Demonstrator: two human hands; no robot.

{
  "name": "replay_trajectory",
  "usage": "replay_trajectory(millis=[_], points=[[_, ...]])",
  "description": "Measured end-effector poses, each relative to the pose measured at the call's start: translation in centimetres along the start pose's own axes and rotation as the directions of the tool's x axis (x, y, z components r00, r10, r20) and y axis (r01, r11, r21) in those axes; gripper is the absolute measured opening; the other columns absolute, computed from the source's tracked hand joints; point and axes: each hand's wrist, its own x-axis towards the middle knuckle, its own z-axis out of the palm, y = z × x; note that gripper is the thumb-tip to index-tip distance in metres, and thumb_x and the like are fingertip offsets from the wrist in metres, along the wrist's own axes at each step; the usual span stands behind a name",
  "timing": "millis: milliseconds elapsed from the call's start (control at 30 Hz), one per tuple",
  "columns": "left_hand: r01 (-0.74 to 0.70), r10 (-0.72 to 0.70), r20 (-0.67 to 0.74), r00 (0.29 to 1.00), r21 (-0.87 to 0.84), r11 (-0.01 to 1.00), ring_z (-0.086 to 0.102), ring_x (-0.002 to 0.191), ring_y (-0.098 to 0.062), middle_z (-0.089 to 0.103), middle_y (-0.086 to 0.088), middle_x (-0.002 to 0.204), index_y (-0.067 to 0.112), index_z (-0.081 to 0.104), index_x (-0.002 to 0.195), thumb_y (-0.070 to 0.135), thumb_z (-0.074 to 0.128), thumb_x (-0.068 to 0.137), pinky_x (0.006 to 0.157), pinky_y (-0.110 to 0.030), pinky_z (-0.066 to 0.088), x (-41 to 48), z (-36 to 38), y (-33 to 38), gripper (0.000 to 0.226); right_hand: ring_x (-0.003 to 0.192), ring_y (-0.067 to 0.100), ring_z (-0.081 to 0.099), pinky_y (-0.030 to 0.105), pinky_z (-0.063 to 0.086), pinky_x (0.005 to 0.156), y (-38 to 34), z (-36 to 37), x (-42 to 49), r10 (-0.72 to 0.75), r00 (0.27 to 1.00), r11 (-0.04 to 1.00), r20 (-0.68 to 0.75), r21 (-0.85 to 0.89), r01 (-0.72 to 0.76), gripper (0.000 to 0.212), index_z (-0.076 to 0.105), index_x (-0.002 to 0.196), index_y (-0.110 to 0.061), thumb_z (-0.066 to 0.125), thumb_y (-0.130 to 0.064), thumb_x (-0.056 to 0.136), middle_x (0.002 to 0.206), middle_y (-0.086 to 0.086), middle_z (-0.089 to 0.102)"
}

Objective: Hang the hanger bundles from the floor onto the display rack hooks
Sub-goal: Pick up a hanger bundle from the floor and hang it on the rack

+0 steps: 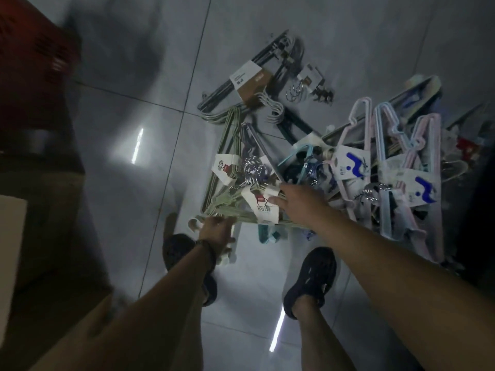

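A heap of hanger bundles lies on the tiled floor. A pale green bundle [241, 210] with a white paper label is nearest to me. My left hand [218, 232] grips the left end of this green bundle. My right hand [297, 202] reaches onto the same bundle at its label, thumb on the card, fingers hidden among the metal hooks. Pink and light blue bundles [396, 167] with white-and-blue labels lie to the right. A grey bundle [241, 84] with a brown-and-white label lies farther away. No display rack is in view.
A small pack of metal hooks [308, 84] lies beside the grey bundle. My two dark shoes [312, 282] stand on the glossy floor [128, 116] just before the heap. A red crate [29, 49] and a cardboard box [10, 250] stand at the left.
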Motion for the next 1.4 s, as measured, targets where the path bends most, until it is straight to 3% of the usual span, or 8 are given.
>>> replay_trajectory(millis=[267, 433, 600, 700, 867, 1067, 1200, 1400], points=[[0.336, -0.245, 0.269, 0.931, -0.380, 0.862, 0.062, 0.118, -0.035, 0.052, -0.010, 0.133, 0.022, 0.052, 0.127, 0.047, 0.064, 0.099, 0.088, -0.049, 0.060, 4.9, 6.6, -5.2, 0.040, 0.139, 0.046, 0.043, 0.054, 0.048, 0.101, -1.9, 4.2, 5.3, 0.243, 0.970, 0.898, 0.005, -0.379, -0.223, 0.063, 0.034, 0.154, -0.015, 0.042, -0.055, 0.107, 0.154, 0.024, 0.040], [0.406, -0.201, 0.384, 0.901, -0.587, 0.700, 0.066, 0.117, -0.037, 0.057, -0.015, 0.135, 0.017, 0.059, 0.119, 0.044, 0.064, 0.100, 0.105, -0.055, 0.053, 7.3, 9.7, -5.4, 0.034, 0.152, 0.051, 0.018, 0.067, 0.031, 0.117, -3.2, 4.9, 5.9, 0.342, 0.934, 0.881, 0.104, -0.381, -0.280, 0.072, 0.020, 0.164, -0.015, 0.047, -0.047, 0.105, 0.169, 0.023, 0.013], [0.424, -0.160, 0.403, 0.901, -0.744, 0.517, 0.070, 0.107, -0.039, 0.061, -0.016, 0.135, 0.005, 0.061, 0.127, 0.042, 0.062, 0.101, 0.092, -0.057, 0.060, 9.7, 12.1, -6.0, 0.046, 0.141, 0.046, 0.035, 0.061, 0.020, 0.113, -4.9, 4.4, 6.5, 0.301, 0.947, 0.743, 0.112, -0.650, -0.159, 0.065, 0.050, 0.149, -0.013, 0.052, -0.048, 0.095, 0.154, 0.020, 0.046], [0.412, -0.150, 0.388, 0.909, -0.787, 0.459, 0.069, 0.093, -0.037, 0.062, -0.020, 0.121, 0.006, 0.062, 0.115, 0.034, 0.061, 0.104, 0.072, -0.051, 0.063, 10.0, 12.4, -5.6, 0.031, 0.148, 0.045, 0.027, 0.060, 0.021, 0.120, -3.8, 4.7, 7.6, 0.273, 0.954, 0.864, 0.120, -0.466, -0.189, 0.087, 0.039, 0.158, -0.015, 0.047, -0.072, 0.093, 0.164, 0.024, 0.027], [0.390, -0.152, 0.364, 0.919, -0.782, 0.486, 0.070, 0.100, -0.041, 0.065, -0.022, 0.111, 0.002, 0.063, 0.087, 0.022, 0.059, 0.105, 0.083, -0.054, 0.061, 8.2, 11.6, -6.1, 0.026, 0.149, 0.040, 0.029, 0.056, 0.030, 0.121, -2.7, 4.6, 6.9, 0.229, 0.968, 0.948, 0.105, -0.250, -0.198, 0.109, 0.033, 0.161, -0.013, 0.048, -0.089, 0.085, 0.166, 0.017, 0.030], [0.404, -0.074, 0.420, 0.904, -0.786, 0.468, 0.069, 0.103, -0.031, 0.077, -0.011, 0.101, 0.010, 0.073, 0.110, 0.038, 0.058, 0.105, 0.098, -0.047, 0.056, 2.8, 9.4, -6.3, 0.033, 0.135, 0.042, 0.053, 0.049, 0.048, 0.102, -5.8, 3.1, 1.3, 0.241, 0.967, 0.970, 0.085, 0.024, -0.244, 0.092, 0.035, 0.155, -0.011, 0.061, -0.072, 0.092, 0.154, 0.019, 0.050], [0.413, -0.035, 0.463, 0.886, -0.752, 0.514, 0.057, 0.135, -0.036, 0.066, -0.013, 0.135, 0.011, 0.069, 0.135, 0.055, 0.073, 0.088, 0.118, -0.048, 0.040, -1.1, 7.8, -7.5, 0.064, 0.118, 0.034, 0.062, 0.041, 0.048, 0.096, -6.6, 0.2, -2.9, 0.300, 0.938, 0.920, 0.171, 0.209, -0.332, 0.090, 0.050, 0.147, -0.005, 0.055, -0.076, 0.092, 0.145, 0.020, 0.059], [0.349, 0.067, 0.445, 0.893, -0.779, 0.522, 0.067, 0.110, -0.029, 0.070, -0.011, 0.129, 0.015, 0.066, 0.140, 0.054, 0.054, 0.101, 0.106, -0.042, 0.045, -7.9, 6.2, -4.4, 0.056, 0.132, 0.036, 0.057, 0.045, 0.046, 0.105, -5.5, -2.6, -10.9, 0.208, 0.945, 0.931, 0.254, 0.246, -0.271, 0.113, 0.043, 0.158, -0.033, 0.028, -0.104, 0.072, 0.153, 0.017, 0.051]])
